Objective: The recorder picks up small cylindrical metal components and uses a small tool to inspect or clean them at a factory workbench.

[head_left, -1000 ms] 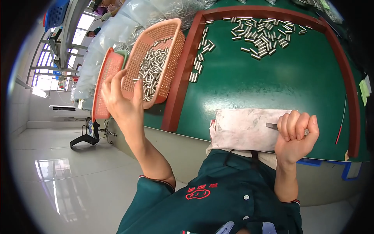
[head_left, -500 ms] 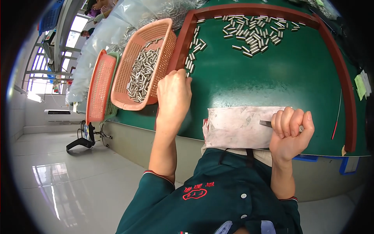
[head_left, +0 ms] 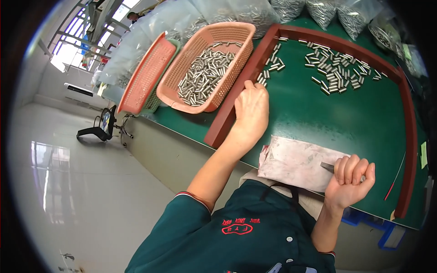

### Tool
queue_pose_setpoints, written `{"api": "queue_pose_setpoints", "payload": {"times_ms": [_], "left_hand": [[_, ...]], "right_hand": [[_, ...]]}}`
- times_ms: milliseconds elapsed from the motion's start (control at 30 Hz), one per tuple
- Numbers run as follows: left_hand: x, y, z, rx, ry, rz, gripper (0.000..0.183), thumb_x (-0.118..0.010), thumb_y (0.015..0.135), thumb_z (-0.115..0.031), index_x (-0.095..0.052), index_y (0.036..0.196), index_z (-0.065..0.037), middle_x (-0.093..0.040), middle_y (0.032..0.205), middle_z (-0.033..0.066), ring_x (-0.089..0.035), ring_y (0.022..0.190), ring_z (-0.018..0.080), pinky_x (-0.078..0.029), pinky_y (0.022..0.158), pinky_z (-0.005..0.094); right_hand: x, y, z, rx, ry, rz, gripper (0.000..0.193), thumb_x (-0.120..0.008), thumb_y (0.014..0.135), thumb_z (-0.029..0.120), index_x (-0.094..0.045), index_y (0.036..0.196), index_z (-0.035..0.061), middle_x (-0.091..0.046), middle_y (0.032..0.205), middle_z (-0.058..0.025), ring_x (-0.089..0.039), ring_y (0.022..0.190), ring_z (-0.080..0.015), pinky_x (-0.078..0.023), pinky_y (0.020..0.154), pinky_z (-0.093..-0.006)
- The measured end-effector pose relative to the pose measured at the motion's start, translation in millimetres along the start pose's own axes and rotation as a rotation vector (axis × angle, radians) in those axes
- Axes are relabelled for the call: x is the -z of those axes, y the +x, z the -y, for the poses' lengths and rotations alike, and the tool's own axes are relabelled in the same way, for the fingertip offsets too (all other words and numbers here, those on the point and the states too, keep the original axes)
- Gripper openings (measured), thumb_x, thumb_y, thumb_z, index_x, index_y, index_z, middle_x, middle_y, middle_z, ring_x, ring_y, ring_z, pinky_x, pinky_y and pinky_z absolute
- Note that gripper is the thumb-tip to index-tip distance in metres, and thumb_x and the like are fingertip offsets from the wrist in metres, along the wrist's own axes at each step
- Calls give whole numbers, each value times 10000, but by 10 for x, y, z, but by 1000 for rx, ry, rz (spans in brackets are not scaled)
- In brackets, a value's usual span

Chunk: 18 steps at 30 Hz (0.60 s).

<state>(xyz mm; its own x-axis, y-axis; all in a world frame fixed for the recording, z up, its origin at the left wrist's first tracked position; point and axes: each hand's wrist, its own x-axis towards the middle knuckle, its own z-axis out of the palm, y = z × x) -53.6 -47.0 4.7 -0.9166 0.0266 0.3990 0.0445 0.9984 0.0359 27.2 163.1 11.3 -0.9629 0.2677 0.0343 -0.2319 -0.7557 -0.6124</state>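
Observation:
My left hand (head_left: 251, 108) is closed with its fingertips curled down beside the inner edge of the red-brown wooden frame (head_left: 227, 117), close to a few short metal pins (head_left: 274, 66). What those fingertips pinch, if anything, is hidden. In my right hand (head_left: 351, 182) is a flat grey metal tool (head_left: 327, 167), its narrow end sticking out toward the left over a stained whitish cloth pad (head_left: 296, 163). The pad lies at the near table edge in front of me. A larger loose pile of metal pins (head_left: 337, 75) is spread at the far side inside the frame.
Left of the frame stands a pink perforated basket (head_left: 223, 98) with many pins; beside it are another pink basket (head_left: 139, 82) and a green one (head_left: 159, 93). Clear bags of pins (head_left: 318, 12) line the back. A thin red-handled rod (head_left: 389, 191) lies on the green table (head_left: 314, 113) at right.
The view has turned and shifted, so the table now appears tilted. My left hand stays closed by the frame's left bar near the pins; my right hand still grips the metal tool.

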Motion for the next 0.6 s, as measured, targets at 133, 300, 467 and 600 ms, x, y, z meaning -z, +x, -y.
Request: {"api": "queue_pose_setpoints", "payload": {"times_ms": [133, 300, 467, 600], "left_hand": [[51, -44, 5, 6, -62, 31, 30, -502, 674, 62, -476, 686, 70, -468, 744, 255, -545, 558, 376, -458, 473, 437], [165, -96, -11, 1, -247, 185, 293, -539, 654, 30, -510, 944, -3, -506, 826, 187, -535, 717, 370, -434, 634, 448], [190, -101, -131, -273, -495, 268, 283, -501, 628, 58, -538, 903, 4, -500, 826, 163, -522, 743, 344, -426, 652, 418], [195, -53, -298, -529, -591, 277, 243, -491, 598, 83, -548, 822, 8, -492, 799, 123, -516, 773, 293, -430, 662, 388]], "right_hand": [[23, -1, -10, 33, 15, 89, 405, -272, 906, 232, -230, 514, 140, -221, 453, 19, -156, 388, -75, -150, 379, -227], [15, 21, -16, 37, 11, 96, 405, -274, 907, 233, -232, 515, 140, -220, 452, 20, -158, 387, -74, -143, 374, -226], [6, 36, -16, 40, 12, 93, 403, -276, 907, 235, -233, 517, 141, -220, 451, 24, -156, 386, -73, -142, 371, -224], [-28, 26, -15, 22, 7, 16, 413, -272, 904, 241, -228, 505, 144, -213, 440, 30, -145, 385, -73, -141, 377, -225]]}}
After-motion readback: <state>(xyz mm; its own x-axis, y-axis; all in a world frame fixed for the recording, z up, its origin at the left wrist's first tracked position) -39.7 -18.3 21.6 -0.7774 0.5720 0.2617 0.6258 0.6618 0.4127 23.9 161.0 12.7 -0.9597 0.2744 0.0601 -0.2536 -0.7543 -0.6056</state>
